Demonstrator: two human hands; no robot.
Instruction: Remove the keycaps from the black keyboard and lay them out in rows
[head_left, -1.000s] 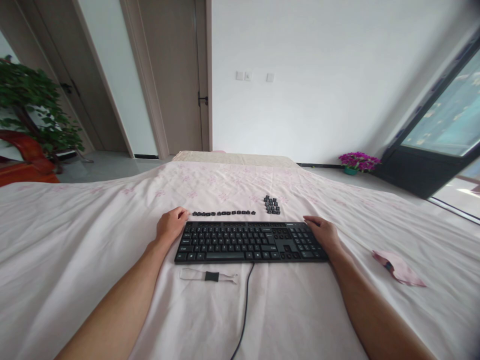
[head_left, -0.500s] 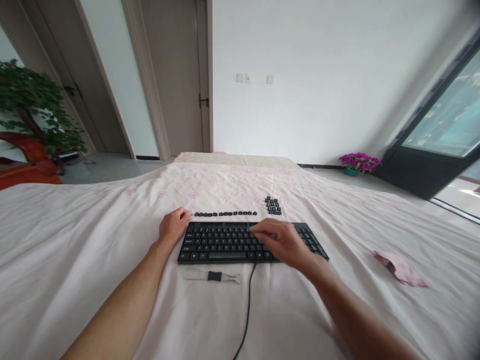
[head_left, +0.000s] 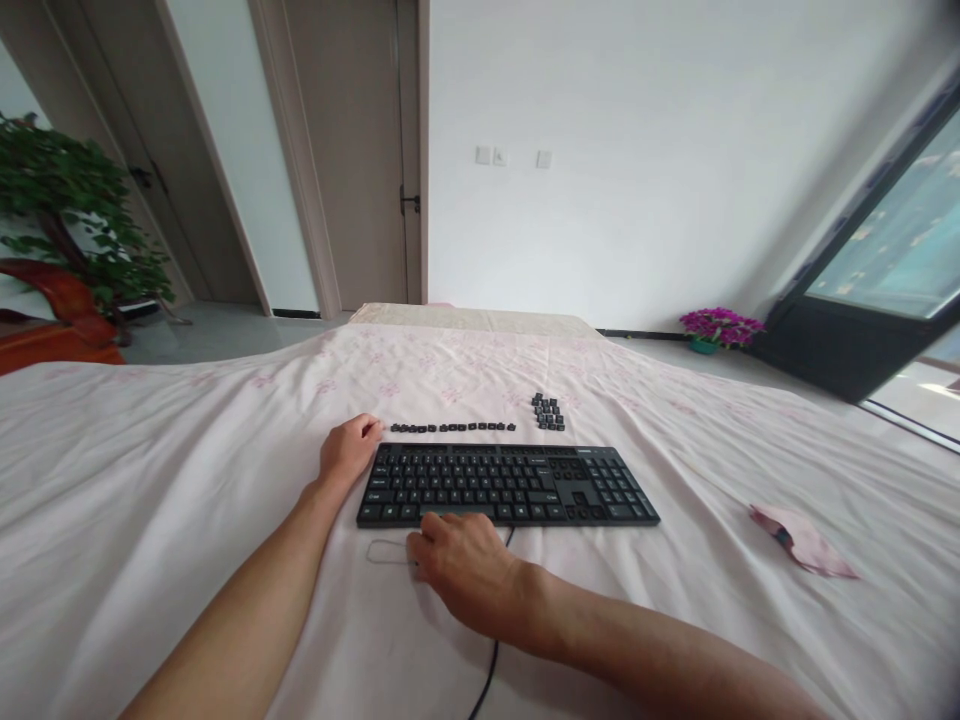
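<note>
A black keyboard [head_left: 461,485] lies on the bed cover, with bare sockets along its top row and in the navigation and arrow-key area. Just below its space bar, my right hand [head_left: 461,560] is closed over the wire keycap puller [head_left: 386,553]. One wire loop sticks out to the left of the fingers; the puller's black middle and other end are hidden. My left hand [head_left: 351,446] rests curled on the cover at the keyboard's upper left corner, beside the end of a row of loose black keycaps [head_left: 454,427]. Nothing shows in its fingers.
A cluster of more keycaps [head_left: 548,412] lies behind the keyboard, towards the right. The keyboard cable [head_left: 487,680] runs towards me under my right arm. A folded pink cloth [head_left: 802,540] lies at the right on the wrinkled, flowered bed cover [head_left: 705,440].
My right hand has come from above the right part of the keyboard down and left onto the keycap puller, uncovering the navigation-key area. My left hand has stayed in place.
</note>
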